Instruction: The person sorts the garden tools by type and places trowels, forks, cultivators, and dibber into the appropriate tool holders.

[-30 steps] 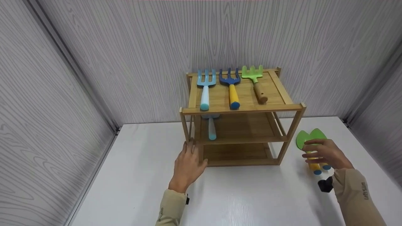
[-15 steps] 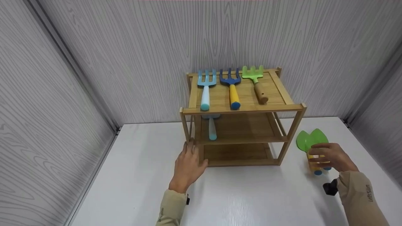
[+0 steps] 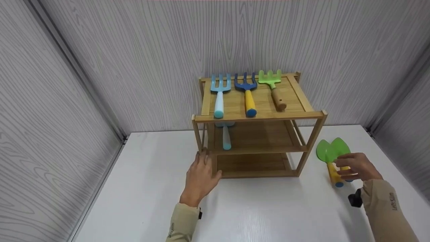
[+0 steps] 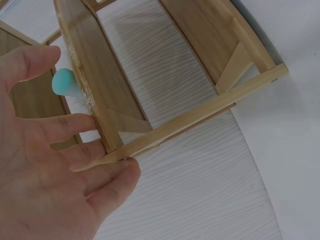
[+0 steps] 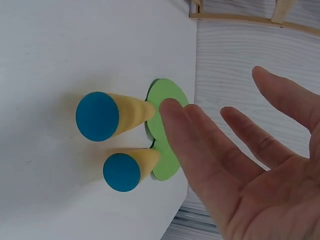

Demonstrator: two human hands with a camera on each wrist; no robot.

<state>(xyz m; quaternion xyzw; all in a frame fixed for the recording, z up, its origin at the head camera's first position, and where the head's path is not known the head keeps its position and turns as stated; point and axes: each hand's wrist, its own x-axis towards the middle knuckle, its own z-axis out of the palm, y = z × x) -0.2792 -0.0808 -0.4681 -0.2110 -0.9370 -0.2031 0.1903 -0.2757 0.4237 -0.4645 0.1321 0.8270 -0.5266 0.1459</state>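
Two trowels with green blades and yellow, blue-tipped handles, a left one point(image 3: 325, 151) and a right one point(image 3: 341, 146), lie side by side on the table. Over the right one hovers my right hand point(image 3: 358, 166), fingers spread and loosely bent, holding nothing; it covers part of that handle. My left hand point(image 3: 200, 178) touches the front left post of the wooden three-tier rack point(image 3: 258, 152), fingers fairly straight, thumb apart. On the top shelf lie a light blue hand fork point(image 3: 219, 101), a navy-and-yellow hand fork point(image 3: 249, 102) and a green hand fork point(image 3: 278, 99) with a brown handle.
On the middle shelf, at its left, is a light blue tool point(image 3: 226, 137) whose head is partly hidden by the top shelf. The white table point(image 3: 255, 208) meets a grey wood-patterned back wall point(image 3: 161, 67). Similar walls stand at both sides.
My right hand has moved slightly right, away from the left trowel, showing more of its blade and handle. The left hand, the rack and the tools have stayed put.
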